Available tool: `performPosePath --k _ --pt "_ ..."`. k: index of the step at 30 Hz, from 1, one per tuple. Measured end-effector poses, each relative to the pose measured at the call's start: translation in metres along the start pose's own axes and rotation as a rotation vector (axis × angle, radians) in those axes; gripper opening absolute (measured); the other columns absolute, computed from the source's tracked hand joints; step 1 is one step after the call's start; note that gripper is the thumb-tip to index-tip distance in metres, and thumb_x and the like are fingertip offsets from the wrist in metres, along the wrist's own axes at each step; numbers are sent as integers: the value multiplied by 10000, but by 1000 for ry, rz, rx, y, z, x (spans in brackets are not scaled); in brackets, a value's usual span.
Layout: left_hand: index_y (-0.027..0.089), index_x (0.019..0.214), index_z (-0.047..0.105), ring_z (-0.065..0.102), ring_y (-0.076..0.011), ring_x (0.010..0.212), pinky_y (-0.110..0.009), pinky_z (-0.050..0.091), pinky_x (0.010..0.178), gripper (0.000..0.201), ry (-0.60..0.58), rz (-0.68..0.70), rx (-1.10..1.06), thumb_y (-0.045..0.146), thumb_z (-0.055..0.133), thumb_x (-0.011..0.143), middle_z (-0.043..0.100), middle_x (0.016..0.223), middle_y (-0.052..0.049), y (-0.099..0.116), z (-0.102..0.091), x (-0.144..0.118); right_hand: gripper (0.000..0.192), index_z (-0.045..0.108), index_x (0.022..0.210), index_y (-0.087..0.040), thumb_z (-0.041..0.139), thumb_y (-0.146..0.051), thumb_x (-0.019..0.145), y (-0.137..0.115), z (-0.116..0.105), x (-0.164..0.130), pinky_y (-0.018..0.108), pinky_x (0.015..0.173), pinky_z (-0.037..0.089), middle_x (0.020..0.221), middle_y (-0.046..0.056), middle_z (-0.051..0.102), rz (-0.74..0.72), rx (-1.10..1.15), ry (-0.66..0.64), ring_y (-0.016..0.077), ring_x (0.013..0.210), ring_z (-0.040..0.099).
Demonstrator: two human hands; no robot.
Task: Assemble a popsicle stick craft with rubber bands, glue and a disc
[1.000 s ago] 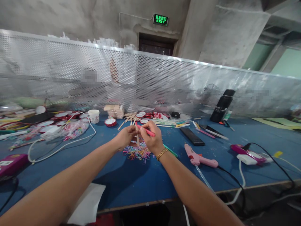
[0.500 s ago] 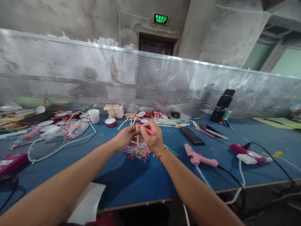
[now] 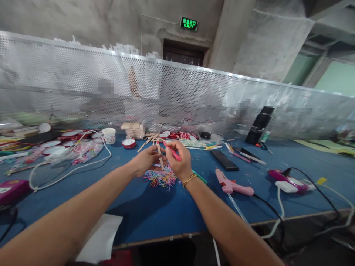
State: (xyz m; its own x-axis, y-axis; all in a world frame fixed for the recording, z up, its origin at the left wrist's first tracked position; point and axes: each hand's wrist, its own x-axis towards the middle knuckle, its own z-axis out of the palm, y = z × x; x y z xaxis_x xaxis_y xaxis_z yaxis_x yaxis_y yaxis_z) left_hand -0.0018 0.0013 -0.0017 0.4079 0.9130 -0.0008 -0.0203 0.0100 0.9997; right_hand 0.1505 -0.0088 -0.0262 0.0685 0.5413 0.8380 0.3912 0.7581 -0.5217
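Over the middle of the blue table (image 3: 155, 207), the left hand (image 3: 145, 161) pinches a pale wooden stick (image 3: 159, 155) between thumb and fingers, the stick standing nearly upright with its top leaning slightly left. The right hand (image 3: 179, 162) is closed around a pink stick (image 3: 172, 151), which slants up toward the far left so that its tip lies just beside the wooden stick; whether the two sticks touch cannot be told. Both sticks hang above a loose heap of coloured rubber bands (image 3: 161, 180) lying directly on the table, in no container. Farther back and to the left stands a white cup (image 3: 109, 135) — its inside is hidden from this angle. Just right of it sits a small red-rimmed round lid (image 3: 128, 142), and more of the same round lids (image 3: 59, 142) are scattered on the far left, partly under a clear bag of coloured pieces (image 3: 85, 150). Behind the hands lies a stack of wooden sticks (image 3: 133, 129) with loose ones spread beside it. To the right of the hands, near the table's edge, a pink glue gun (image 3: 231, 184) lies on its side, and a dark remote-like bar (image 3: 224, 160) lies farther back — well apart from both hands.
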Motion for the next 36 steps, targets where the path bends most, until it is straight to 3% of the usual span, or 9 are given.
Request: performPosePath --k 3,10,14,18,20,23,29,36 --pt "209 1061 610 668 -160 723 -350 558 692 324 -15 2 7 189 714 755 691 853 -43 0 1 0 105 601 919 -214 535 -279 868 -1 2 -1 286 713 520 835 26 683 40 2 22 161 731 646" --pt "182 986 634 697 -198 803 -326 551 676 240 2 -22 4 205 720 762 714 876 -71 1 -1 2 163 637 981 -221 519 -275 882 3 7 10 322 845 499 954 44 700 20 -42 8 181 886 642" --pt "169 944 625 700 -211 793 -345 560 661 192 29 -18 2 220 703 776 712 862 -80 1 -3 4 151 638 935 -213 544 -291 848 4 17 23 280 769 500 849 11 680 194 81 44 149 777 626" --pt "166 854 592 697 -202 760 -338 564 660 149 44 -26 5 228 704 778 708 831 -72 1 -3 4 147 599 854 -180 573 -300 773 8 34 42 246 639 494 739 1 650 479 301 161 131 669 602" --pt "170 852 577 695 -192 738 -335 563 660 128 77 -28 10 217 681 796 709 824 -66 3 -2 3 126 566 811 -178 561 -296 765 9 38 47 243 608 485 675 -12 625 550 359 224 125 615 581" --pt "173 870 570 696 -188 724 -343 559 667 98 133 -19 9 199 648 817 712 818 -62 6 -2 2 104 530 766 -191 570 -287 757 8 36 40 247 610 484 637 -27 599 466 342 254 125 596 571" --pt "165 920 624 695 -196 717 -336 540 662 189 89 34 -4 214 715 761 713 786 -63 1 -7 5 89 584 873 -197 547 -268 835 13 24 11 274 709 495 777 5 640 130 135 101 144 708 607" --pt "156 847 598 691 -193 692 -352 550 657 156 115 -12 -12 208 712 754 707 785 -61 -2 -6 5 108 633 907 -214 549 -267 866 15 19 7 314 791 489 850 22 676 39 65 59 173 803 621"
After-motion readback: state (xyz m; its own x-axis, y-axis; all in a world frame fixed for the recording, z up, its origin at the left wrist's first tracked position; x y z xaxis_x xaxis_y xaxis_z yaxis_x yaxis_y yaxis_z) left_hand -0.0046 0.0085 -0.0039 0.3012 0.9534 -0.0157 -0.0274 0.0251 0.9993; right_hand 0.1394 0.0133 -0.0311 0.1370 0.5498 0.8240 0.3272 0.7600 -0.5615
